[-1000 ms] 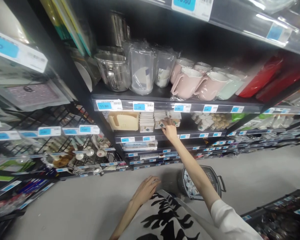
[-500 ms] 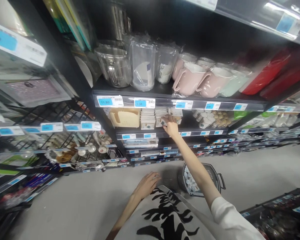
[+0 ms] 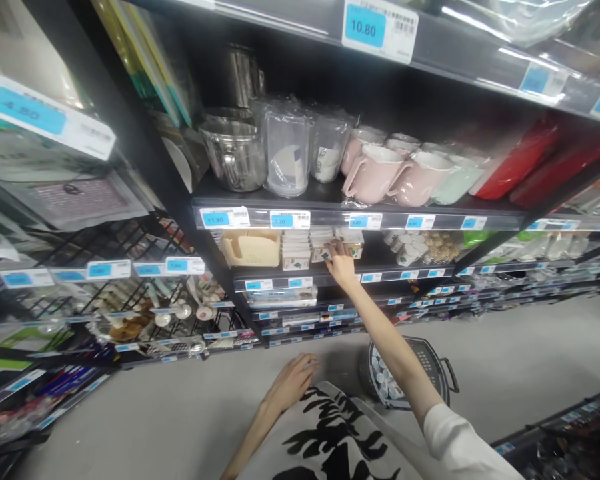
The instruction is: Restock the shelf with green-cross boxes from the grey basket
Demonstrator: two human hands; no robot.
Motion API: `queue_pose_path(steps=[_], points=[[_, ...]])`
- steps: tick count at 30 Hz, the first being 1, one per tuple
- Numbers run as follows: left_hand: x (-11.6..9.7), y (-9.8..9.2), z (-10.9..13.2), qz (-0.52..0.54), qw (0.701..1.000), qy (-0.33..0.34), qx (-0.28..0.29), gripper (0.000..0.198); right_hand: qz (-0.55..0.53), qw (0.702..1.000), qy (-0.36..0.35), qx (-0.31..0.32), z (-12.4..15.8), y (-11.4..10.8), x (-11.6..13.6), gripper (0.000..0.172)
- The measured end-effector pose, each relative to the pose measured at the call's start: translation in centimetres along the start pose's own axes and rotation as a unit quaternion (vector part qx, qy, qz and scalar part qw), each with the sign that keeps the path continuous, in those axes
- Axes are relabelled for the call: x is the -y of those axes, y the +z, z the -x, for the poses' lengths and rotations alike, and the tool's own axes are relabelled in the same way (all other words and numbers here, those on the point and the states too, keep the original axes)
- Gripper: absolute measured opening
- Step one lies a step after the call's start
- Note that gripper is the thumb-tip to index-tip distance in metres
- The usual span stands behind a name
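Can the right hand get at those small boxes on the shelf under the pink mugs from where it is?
Probably yes. The right hand is at the small boxes, its fingertips against one of them. Nothing lies between, and the shelf edge above leaves room.

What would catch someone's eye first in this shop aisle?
The right hand reaches into a lower shelf, touching small boxes. On the shelf above stand pink mugs beside clear wrapped jars. The left hand rests on black-and-white patterned cloth, near a grey basket on the floor.
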State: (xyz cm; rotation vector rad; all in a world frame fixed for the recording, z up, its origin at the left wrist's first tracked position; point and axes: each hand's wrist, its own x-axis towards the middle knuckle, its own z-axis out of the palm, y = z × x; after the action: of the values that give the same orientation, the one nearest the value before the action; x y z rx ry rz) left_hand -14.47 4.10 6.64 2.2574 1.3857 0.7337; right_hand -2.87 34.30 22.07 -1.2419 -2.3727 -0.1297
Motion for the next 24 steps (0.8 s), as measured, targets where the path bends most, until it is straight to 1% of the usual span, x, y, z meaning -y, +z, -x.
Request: queue_pose_path(steps=[7,9,12,15,17,18,20,21,22,24], points=[[0.1,-0.4,0.2,0.0,1.0,-0.006,0.013,0.036,0.013,1.0,0.006,-0.002,0.6,-0.1,0.1,0.049],[0.0,-0.4,0.2,0.006,1.0,-0.005,0.013,0.035,0.005,1.0,0.01,-0.01,0.8,-0.3,0.2,0.049],[0.0,-0.6,0.4,0.013,1.0,-0.003,0.013,0.033,-0.024,0.998,0.019,-0.049,1.6,-1.1,0.2,0.043],[-0.1,-0.8,0.4,0.01,1.0,-0.008,0.024,0.032,-0.082,0.99,0.034,-0.11,3.8,-1.9,0.2,0.034],[-0.1,-0.8,0.3,0.006,0.999,-0.013,0.035,0.031,-0.133,0.978,0.063,-0.146,6.4,-1.8,0.2,0.028],[-0.1,-0.7,0.3,0.006,0.999,-0.015,0.043,0.031,-0.157,0.971,0.091,-0.157,8.2,-1.4,0.3,0.024],[-0.2,-0.6,0.0,0.009,0.998,-0.021,0.065,0.031,-0.197,0.951,0.178,-0.159,13.1,0.0,0.4,0.021],[-0.2,-0.4,-0.1,0.01,0.997,-0.025,0.077,0.031,-0.216,0.938,0.229,-0.142,16.1,1.0,0.6,0.023],[-0.2,-0.3,-0.3,0.01,0.996,-0.028,0.089,0.031,-0.235,0.925,0.277,-0.112,19.5,2.0,0.9,0.025],[-0.2,0.0,-0.7,0.008,0.993,-0.031,0.112,0.031,-0.281,0.904,0.321,-0.003,26.7,4.0,1.7,0.021]])
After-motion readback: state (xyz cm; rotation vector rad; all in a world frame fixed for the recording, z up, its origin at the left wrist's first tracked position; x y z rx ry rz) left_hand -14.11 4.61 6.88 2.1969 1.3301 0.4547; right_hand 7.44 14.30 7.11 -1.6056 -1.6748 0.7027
